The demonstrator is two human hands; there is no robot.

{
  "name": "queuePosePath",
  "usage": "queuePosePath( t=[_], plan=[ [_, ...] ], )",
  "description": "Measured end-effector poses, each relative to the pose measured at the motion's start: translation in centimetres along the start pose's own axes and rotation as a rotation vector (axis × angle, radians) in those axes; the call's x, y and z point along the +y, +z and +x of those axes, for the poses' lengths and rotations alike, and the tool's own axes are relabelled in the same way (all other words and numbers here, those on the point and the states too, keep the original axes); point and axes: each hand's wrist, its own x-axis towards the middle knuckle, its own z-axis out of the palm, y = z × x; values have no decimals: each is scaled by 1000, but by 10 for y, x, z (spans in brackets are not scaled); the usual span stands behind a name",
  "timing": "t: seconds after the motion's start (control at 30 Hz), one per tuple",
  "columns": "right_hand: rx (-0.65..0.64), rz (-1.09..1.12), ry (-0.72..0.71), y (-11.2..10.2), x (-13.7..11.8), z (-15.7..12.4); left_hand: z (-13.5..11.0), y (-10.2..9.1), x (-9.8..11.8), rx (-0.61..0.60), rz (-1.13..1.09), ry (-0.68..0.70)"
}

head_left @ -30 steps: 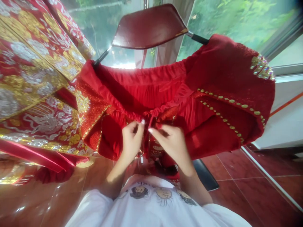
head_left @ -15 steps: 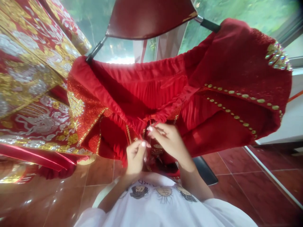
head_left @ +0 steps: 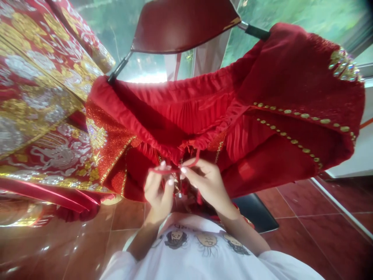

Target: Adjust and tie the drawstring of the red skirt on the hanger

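Observation:
A red pleated garment (head_left: 204,112) with gold studs and glitter trim hangs over a chair back in front of me. A thin red drawstring (head_left: 163,170) comes out of its gathered waistband at the centre. My left hand (head_left: 157,190) pinches the drawstring with its fingers closed. My right hand (head_left: 204,181) is closed too and pinches the other part of the same string. Both hands meet just below the waistband.
A dark red folding chair (head_left: 180,23) carries the garment. Red cloth with gold and silver embroidery (head_left: 37,97) hangs at the left. The floor is glossy red tile (head_left: 305,217). A window with greenery fills the back, and a white wall (head_left: 358,151) is at the right.
My left hand dropped, then rose again to the waistband. A loop of the red drawstring is now drawn out to the left between my fingers. The view shifted slightly.

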Motion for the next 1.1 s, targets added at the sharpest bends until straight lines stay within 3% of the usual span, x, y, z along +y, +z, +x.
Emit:
queuePosePath(
  t=[0.07, 0.13, 0.3, 0.43, 0.6, 0.87, 0.97, 1.1],
  plan=[
    [5, -39, -54, 2, 1, -1, 10, 0, 11, -19, 100, 251],
    [24, -98, -110, 5, 2, -3, 22, 2, 21, -63, 151, 311],
    [79, -310, -235, 6, 6, -7, 39, 11, 31, -180, 95, 39],
    [66, -387, -321, 4, 8, -8, 38, 12, 30, -211, 110, -76],
    [67, -487, -397, 3, 8, -10, 36, 17, 26, -137, 78, -130],
    [120, -544, -558, 3, 13, -13, 35, 24, 17, -57, -250, -301],
    [169, -492, -545, 3, 16, -13, 38, 24, 21, -68, -240, -321],
    [265, -376, -423, 2, 16, -12, 34, 22, 24, -63, -266, -386]
  ],
)
